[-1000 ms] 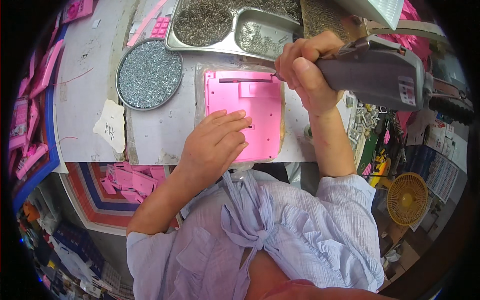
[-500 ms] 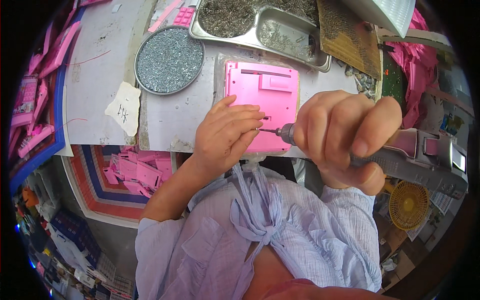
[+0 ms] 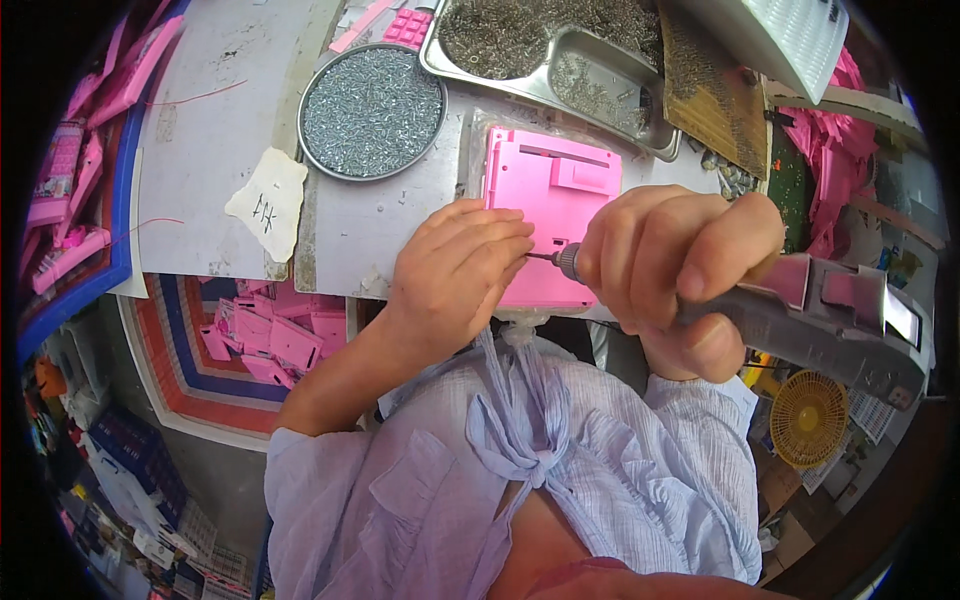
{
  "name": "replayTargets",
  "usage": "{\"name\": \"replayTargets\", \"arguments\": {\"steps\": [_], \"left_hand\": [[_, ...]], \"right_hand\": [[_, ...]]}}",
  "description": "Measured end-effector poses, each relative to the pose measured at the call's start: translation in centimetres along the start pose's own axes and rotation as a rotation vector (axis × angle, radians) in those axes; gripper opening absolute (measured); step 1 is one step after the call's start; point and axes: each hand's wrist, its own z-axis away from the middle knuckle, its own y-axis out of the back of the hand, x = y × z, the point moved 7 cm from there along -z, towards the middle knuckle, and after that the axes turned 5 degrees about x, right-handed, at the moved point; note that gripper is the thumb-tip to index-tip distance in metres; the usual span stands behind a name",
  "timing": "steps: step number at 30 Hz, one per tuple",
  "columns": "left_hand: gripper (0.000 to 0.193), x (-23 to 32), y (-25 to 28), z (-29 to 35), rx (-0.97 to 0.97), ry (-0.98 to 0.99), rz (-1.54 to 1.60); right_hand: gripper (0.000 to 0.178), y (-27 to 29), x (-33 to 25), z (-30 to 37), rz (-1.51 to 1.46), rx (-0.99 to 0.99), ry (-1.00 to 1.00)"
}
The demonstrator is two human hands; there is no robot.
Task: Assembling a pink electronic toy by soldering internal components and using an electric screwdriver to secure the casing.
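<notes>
A pink plastic housing (image 3: 537, 185) lies on a clear plastic wrap at the table's near edge. It has a slot and a raised block near its far end. My right hand (image 3: 680, 265) is wrapped round a grey electric screwdriver (image 3: 800, 325), whose thin bit points left over the housing. My left hand (image 3: 455, 265) lies at the housing's left side, fingers drawn together and thumb and fingertips meeting at the bit's tip. Whatever they pinch there is hidden. A round metal dish (image 3: 372, 112) full of small screws stands beyond my left hand.
A metal tray (image 3: 560, 75) holds heaps of small metal parts at the back. Beside it leans a brown board (image 3: 715, 95) with more of them. A torn paper piece (image 3: 268, 205) lies left. Pink parts fill a striped bin (image 3: 190, 375) below left. A yellow fan (image 3: 808, 418) stands lower right.
The view has shifted, so the table things sit farther right. My left fingertips and the screwdriver bit have come closer together over the housing.
</notes>
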Motion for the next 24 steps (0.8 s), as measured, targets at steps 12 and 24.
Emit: {"name": "replayTargets", "arguments": {"steps": [12,24], "left_hand": [[0.014,-2.6,1.7,0.3,0.004,0.149,0.033],[0.019,-0.4,-1.7,2.5,-0.097,0.040,-0.122]], "right_hand": [[0.009,3.2,5.9,-5.5,0.028,0.020,0.089],[0.015,2.6,7.8,-5.6,0.307,0.128,0.033]]}}
